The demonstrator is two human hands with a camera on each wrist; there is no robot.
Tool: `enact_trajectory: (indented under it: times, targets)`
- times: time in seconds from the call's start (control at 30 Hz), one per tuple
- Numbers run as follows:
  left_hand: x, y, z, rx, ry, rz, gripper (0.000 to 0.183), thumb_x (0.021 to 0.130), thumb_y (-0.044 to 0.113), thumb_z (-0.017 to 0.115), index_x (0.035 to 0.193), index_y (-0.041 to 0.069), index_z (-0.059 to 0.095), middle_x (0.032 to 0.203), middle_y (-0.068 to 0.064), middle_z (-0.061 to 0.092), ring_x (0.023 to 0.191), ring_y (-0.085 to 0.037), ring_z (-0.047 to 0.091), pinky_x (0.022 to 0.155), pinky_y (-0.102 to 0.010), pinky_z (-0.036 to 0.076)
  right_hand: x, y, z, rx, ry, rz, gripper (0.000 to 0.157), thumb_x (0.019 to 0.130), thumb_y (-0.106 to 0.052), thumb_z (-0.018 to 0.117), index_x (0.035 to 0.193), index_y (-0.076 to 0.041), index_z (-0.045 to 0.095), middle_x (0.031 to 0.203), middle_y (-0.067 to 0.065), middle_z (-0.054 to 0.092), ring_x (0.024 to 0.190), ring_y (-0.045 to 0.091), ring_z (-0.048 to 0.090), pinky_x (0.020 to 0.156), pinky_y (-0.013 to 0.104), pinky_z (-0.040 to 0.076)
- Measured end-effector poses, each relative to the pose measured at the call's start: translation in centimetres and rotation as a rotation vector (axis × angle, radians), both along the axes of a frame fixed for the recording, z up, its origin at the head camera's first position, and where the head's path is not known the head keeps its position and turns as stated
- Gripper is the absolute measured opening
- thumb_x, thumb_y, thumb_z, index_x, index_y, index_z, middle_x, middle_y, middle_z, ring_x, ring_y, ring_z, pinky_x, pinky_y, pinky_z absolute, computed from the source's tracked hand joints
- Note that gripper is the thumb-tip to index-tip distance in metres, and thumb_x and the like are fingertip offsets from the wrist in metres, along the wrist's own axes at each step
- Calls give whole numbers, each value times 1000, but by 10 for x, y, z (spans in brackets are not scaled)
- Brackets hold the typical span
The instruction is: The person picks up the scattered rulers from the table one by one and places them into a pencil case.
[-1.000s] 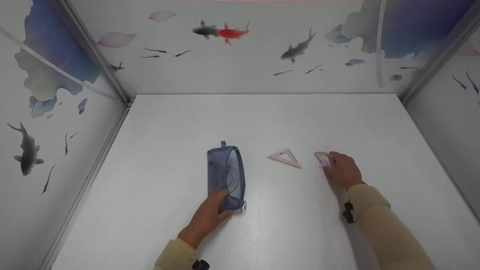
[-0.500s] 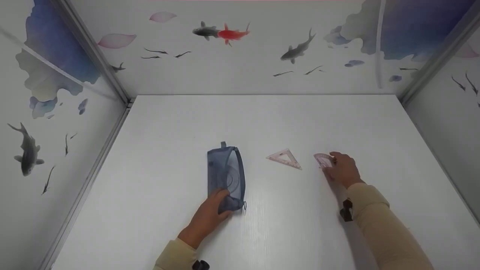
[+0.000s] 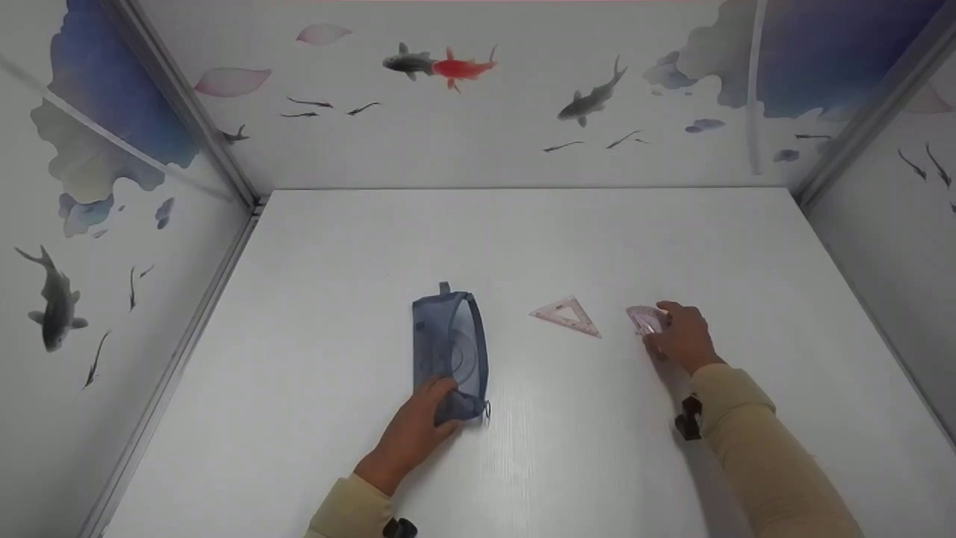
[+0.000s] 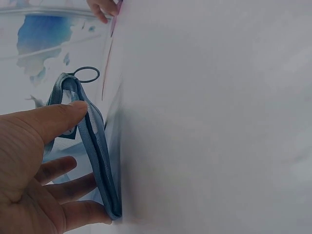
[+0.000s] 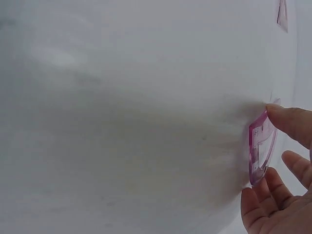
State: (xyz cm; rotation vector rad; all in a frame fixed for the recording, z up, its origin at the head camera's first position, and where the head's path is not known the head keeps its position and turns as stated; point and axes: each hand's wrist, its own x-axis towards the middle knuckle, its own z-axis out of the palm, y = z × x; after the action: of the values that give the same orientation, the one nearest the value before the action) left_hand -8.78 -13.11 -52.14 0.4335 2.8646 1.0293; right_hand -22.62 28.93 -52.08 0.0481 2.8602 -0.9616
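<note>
My left hand [image 3: 409, 432] grips the near end of a blue mesh pencil case [image 3: 433, 329], which lies lengthwise on the table with its zipped side toward the right. In the left wrist view the thumb presses the end of the pencil case [image 4: 100, 151] near the ring of its zip pull [image 4: 87, 74], with the other fingers along the opposite side. My right hand [image 3: 683, 336] pinches a clear pink protractor [image 3: 644, 320] by its two ends. Seen from the right wrist, the thumb is at one corner of the protractor [image 5: 253, 151] and the fingertips at the other, close over the table.
Between the hands a clear pink set square [image 3: 569, 317] lies flat on the white table [image 3: 358, 239]. White panels painted with fish [image 3: 590, 101] stand along the back and both sides of the table.
The right hand and sleeve have shifted very slightly, and the protractor has turned a little between its fingers. The left hand, pencil case and set square have stayed put.
</note>
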Motion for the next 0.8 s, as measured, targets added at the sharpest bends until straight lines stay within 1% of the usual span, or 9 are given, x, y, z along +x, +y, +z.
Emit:
enact_trajectory:
  times: [0.17,0.3,0.47,0.57,0.67,0.7,0.8]
  targets:
    - [0,0,0,7,-9,1,55,84,13,75,132,5,49,136,-22,49,126,-41,49,102,-52,43,1,-3,6,-24,-21,-9,66,84,-4,65,140,14,34,125,38,43,118,50,41,104,61,34]
    - [0,0,0,12,-20,7,55,85,14,74,133,6,49,138,-21,48,127,-41,48,103,-52,43,2,-3,6,-30,-38,-8,68,86,-6,65,141,14,31,127,38,41,121,50,38,106,61,32]
    - [-1,0,0,8,-16,7,56,85,14,74,133,6,49,138,-20,48,127,-40,48,103,-51,43,0,-1,3,-37,-65,-9,71,86,-8,65,141,16,27,129,40,39,122,51,38,106,61,33]
    - [0,0,0,-7,-8,8,56,84,15,75,133,7,49,138,-20,48,126,-39,49,103,-51,43,-3,0,3,-30,-76,-11,71,85,-8,64,140,18,28,130,41,41,121,51,42,103,58,39]
    - [0,0,1,-24,0,8,56,84,16,75,132,8,48,138,-22,47,126,-40,49,102,-51,44,-4,0,3,-24,-91,-14,71,84,-9,64,139,20,29,130,41,43,121,51,45,102,57,41]
    - [0,0,1,-29,2,8,56,84,16,75,132,8,48,139,-22,47,125,-41,49,102,-51,44,-4,0,4,-18,-96,-16,71,84,-9,64,138,21,30,131,41,43,122,51,44,102,57,41]
    - [0,0,1,-34,-1,9,55,84,16,75,132,9,48,139,-22,47,125,-40,50,101,-51,44,-4,0,5,-7,-120,-26,71,85,-12,64,138,21,30,134,42,39,127,53,37,107,58,35]
